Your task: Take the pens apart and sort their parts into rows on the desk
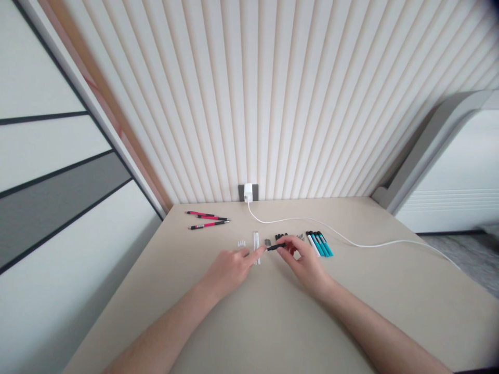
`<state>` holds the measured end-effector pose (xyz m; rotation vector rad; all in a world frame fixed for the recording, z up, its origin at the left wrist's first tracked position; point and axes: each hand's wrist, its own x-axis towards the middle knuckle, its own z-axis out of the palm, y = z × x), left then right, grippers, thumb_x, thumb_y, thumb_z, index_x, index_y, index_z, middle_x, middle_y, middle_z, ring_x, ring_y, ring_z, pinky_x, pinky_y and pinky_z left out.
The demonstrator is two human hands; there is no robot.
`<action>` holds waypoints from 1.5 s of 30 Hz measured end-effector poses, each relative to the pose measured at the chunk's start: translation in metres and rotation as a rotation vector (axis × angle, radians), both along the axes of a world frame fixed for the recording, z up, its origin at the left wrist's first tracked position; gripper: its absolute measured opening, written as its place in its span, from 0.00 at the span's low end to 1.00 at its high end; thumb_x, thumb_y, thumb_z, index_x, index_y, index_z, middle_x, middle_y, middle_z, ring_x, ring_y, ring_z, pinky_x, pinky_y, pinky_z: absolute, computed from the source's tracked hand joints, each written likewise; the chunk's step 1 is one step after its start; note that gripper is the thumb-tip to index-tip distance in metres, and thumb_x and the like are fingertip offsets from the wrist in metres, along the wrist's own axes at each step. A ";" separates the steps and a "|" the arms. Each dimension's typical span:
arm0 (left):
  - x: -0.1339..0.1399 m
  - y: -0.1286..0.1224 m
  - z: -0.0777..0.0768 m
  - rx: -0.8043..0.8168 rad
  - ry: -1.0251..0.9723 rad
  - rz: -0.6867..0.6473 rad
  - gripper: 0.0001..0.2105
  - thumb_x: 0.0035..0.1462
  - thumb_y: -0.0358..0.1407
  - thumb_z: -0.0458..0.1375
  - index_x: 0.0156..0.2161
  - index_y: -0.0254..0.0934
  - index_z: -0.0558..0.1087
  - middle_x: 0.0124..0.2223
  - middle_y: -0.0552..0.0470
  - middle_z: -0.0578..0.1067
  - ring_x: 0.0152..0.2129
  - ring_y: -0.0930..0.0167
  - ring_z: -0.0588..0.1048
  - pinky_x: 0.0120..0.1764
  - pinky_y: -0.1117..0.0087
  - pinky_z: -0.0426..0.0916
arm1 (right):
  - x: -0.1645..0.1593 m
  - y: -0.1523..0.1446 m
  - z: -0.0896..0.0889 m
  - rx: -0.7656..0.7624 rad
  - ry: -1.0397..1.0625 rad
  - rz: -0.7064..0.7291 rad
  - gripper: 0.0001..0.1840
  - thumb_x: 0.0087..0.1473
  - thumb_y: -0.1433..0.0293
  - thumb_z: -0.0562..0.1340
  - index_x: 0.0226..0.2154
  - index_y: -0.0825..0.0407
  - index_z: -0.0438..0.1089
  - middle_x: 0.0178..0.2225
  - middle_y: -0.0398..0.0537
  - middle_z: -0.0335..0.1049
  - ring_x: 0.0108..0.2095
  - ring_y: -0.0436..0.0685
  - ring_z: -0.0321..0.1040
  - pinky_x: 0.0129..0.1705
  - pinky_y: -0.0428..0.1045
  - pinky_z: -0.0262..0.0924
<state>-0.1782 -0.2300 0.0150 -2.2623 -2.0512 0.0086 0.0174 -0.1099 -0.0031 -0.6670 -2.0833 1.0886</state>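
My right hand point(302, 258) pinches a short black pen part point(276, 246), held nearly level with its narrow end to the left. The index finger of my left hand point(233, 266) stretches to that narrow end and seems to touch it. Its other fingers are curled, and a small dark bit shows by them, too small to name. Just beyond the hands lie thin white refills point(256, 240), partly hidden by my left index finger, and small grey metal pieces point(267, 242). Several black pen parts point(280, 237) sit behind my right fingers, partly covered.
Several teal barrels and a white one point(320, 244) with black ends lie right of my right hand. Small white tips point(241, 243) sit beyond my left hand. Three red-and-black pens point(208, 225) lie at the back left. A white cable point(343, 236) runs from a charger point(248, 192) across the table.
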 end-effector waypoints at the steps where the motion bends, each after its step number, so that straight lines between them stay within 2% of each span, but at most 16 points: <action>1: -0.001 0.000 0.000 -0.008 0.013 0.004 0.25 0.64 0.29 0.46 0.64 0.51 0.53 0.35 0.54 0.75 0.29 0.69 0.77 0.30 0.72 0.68 | 0.000 0.001 0.000 -0.019 -0.005 -0.024 0.11 0.58 0.63 0.59 0.42 0.49 0.69 0.31 0.45 0.69 0.30 0.53 0.63 0.32 0.47 0.59; 9: -0.001 0.002 0.004 -0.001 0.004 0.098 0.20 0.63 0.27 0.45 0.58 0.46 0.61 0.40 0.51 0.75 0.32 0.68 0.77 0.30 0.71 0.68 | 0.006 0.019 0.003 -0.109 0.100 -0.166 0.16 0.58 0.57 0.58 0.42 0.51 0.68 0.28 0.44 0.66 0.29 0.53 0.63 0.32 0.48 0.59; 13: -0.003 0.003 0.004 0.022 -0.037 0.158 0.18 0.64 0.28 0.44 0.56 0.45 0.62 0.39 0.51 0.75 0.31 0.67 0.77 0.28 0.70 0.67 | 0.009 0.025 0.004 -0.063 0.064 -0.234 0.17 0.58 0.56 0.58 0.42 0.51 0.68 0.29 0.45 0.67 0.28 0.53 0.63 0.30 0.48 0.59; 16: -0.005 0.004 0.002 0.048 -0.077 0.250 0.17 0.66 0.31 0.42 0.57 0.44 0.61 0.41 0.51 0.76 0.32 0.66 0.78 0.28 0.70 0.66 | 0.011 0.025 0.003 0.039 -0.025 -0.261 0.15 0.59 0.58 0.57 0.41 0.51 0.69 0.29 0.46 0.68 0.28 0.54 0.63 0.30 0.48 0.59; 21: -0.009 0.005 -0.002 0.073 -0.116 0.346 0.17 0.66 0.32 0.42 0.57 0.44 0.61 0.44 0.49 0.76 0.34 0.66 0.78 0.29 0.70 0.66 | 0.010 0.024 -0.001 0.291 -0.150 -0.153 0.11 0.60 0.65 0.55 0.40 0.49 0.71 0.36 0.50 0.72 0.36 0.58 0.66 0.40 0.52 0.61; 25: -0.009 0.004 -0.004 0.098 -0.121 0.342 0.17 0.66 0.33 0.42 0.58 0.44 0.60 0.45 0.48 0.76 0.34 0.66 0.78 0.29 0.71 0.65 | 0.010 0.025 -0.002 0.377 -0.175 -0.124 0.13 0.62 0.69 0.52 0.43 0.49 0.71 0.39 0.51 0.72 0.41 0.59 0.67 0.46 0.54 0.60; 32: -0.006 0.005 -0.004 0.097 -0.131 0.318 0.17 0.66 0.31 0.42 0.57 0.43 0.61 0.42 0.48 0.76 0.33 0.65 0.78 0.28 0.69 0.66 | 0.001 0.026 0.001 0.428 -0.206 -0.106 0.15 0.60 0.73 0.51 0.43 0.49 0.72 0.38 0.51 0.71 0.40 0.59 0.67 0.45 0.53 0.61; 38: -0.002 0.005 -0.004 0.084 -0.137 0.312 0.17 0.66 0.31 0.42 0.57 0.44 0.60 0.44 0.48 0.76 0.34 0.66 0.78 0.30 0.70 0.66 | -0.008 0.025 0.001 0.355 -0.176 -0.145 0.10 0.59 0.70 0.55 0.41 0.51 0.70 0.34 0.49 0.71 0.37 0.59 0.66 0.41 0.54 0.61; 45: 0.000 0.005 -0.004 0.092 -0.148 0.307 0.17 0.66 0.31 0.41 0.57 0.44 0.61 0.43 0.48 0.77 0.34 0.66 0.78 0.30 0.70 0.67 | -0.001 0.013 0.002 0.379 -0.179 -0.044 0.07 0.58 0.70 0.57 0.37 0.50 0.70 0.33 0.49 0.71 0.37 0.58 0.67 0.41 0.53 0.61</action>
